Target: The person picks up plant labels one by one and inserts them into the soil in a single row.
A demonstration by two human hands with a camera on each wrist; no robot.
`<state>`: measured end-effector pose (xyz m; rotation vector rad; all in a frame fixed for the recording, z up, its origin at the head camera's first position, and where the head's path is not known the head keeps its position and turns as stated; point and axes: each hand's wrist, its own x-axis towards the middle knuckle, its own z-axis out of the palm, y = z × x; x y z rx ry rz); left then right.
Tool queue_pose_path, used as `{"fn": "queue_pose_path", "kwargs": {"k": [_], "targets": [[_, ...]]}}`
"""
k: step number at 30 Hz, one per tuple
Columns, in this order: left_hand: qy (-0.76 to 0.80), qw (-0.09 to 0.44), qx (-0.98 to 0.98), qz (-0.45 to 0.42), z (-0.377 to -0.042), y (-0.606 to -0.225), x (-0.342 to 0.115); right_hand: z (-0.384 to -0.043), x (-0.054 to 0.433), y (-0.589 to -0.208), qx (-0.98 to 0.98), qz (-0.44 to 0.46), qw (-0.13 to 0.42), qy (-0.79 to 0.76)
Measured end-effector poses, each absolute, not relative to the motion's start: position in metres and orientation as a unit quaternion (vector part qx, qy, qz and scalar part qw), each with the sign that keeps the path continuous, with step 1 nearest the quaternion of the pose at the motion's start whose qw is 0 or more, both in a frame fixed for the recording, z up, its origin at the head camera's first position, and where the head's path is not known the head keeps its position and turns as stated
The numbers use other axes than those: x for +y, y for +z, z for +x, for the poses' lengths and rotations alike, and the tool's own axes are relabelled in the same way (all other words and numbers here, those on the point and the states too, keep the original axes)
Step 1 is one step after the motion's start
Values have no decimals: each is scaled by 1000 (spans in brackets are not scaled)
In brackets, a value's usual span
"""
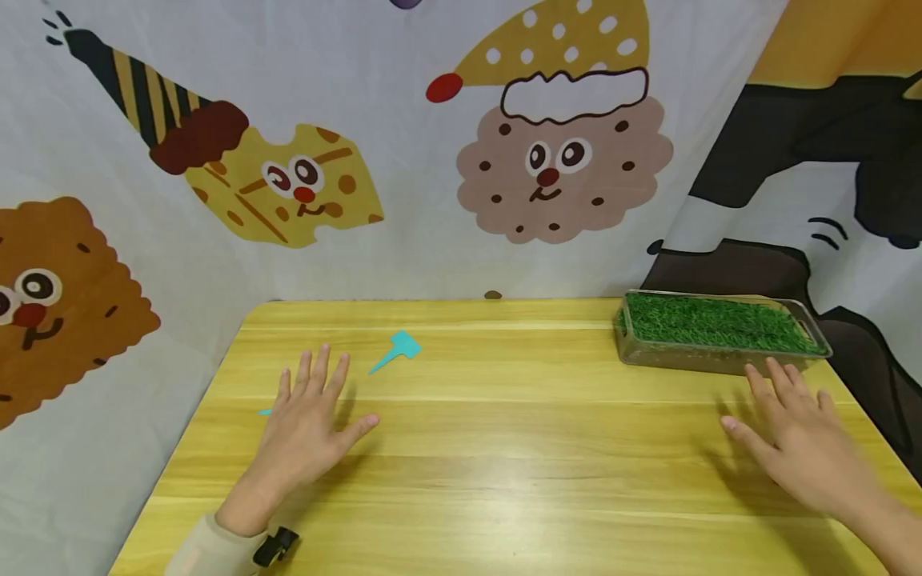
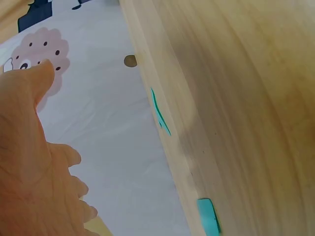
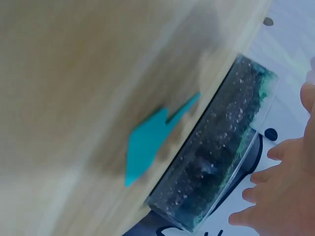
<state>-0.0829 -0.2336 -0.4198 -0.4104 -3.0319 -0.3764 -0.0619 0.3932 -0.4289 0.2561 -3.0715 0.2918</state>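
Observation:
My left hand (image 1: 306, 428) hovers over the left part of the table, fingers spread and holding nothing. Just beyond its thumb lies a turquoise T-shaped plant label (image 1: 406, 346). A second plant label (image 2: 209, 216) is mostly covered by that hand in the head view, only its tip showing. My right hand (image 1: 807, 444) is held over the table's right side, fingers spread, empty. Beneath it, hidden from the head view, lies another turquoise plant label (image 3: 147, 142). Right behind the right fingertips stands a clear rectangular box (image 1: 691, 357) filled with green grass (image 1: 720, 322).
The wooden table (image 1: 504, 448) ends at a pale cloth (image 1: 403, 264) printed with cartoon biscuits and cheese, hanging along the back and left. The grass box sits near the back right corner. A dark wristband (image 1: 276, 546) is on the left wrist.

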Motion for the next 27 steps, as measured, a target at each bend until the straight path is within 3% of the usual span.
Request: {"fn": "queue_pose_path", "kwargs": {"k": [9, 27], "targets": [[-125, 27, -982, -136, -82, -419, -230, -83, 410, -410, -993, 52, 48, 93], [-134, 28, -981, -140, -84, -418, -217, -133, 459, -399, -988, -65, 3, 141]]}}
